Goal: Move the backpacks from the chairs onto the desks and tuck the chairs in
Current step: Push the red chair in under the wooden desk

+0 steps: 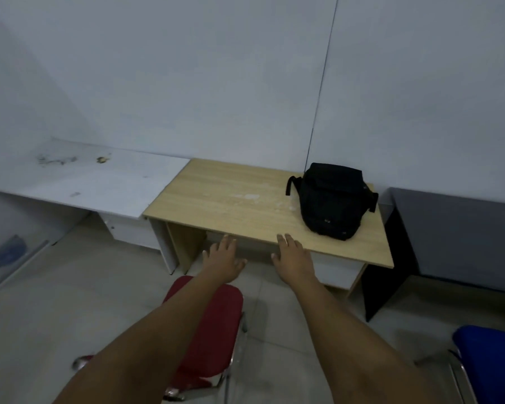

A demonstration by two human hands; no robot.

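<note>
The black backpack [331, 199] lies on the wooden bench [231, 202]. Both the left hand [223, 259] and right hand [292, 256] reach out empty, fingers [286, 239] spread wide, above the red chair [213, 325].

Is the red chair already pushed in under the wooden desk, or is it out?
Out. The red padded chair stands on the floor in front of the light wooden desk, its seat fully clear of the desk's edge.

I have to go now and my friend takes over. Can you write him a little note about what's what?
Left hand and right hand: both open, empty, stretched toward the wooden desk.
Black backpack: already lying on that desk, right end.
Red chair: seat empty, still out on the floor in front of the desk.
Blue chair: at the right edge, mostly out of view.
Left to do: tuck the red chair in, then check the blue one.
</note>
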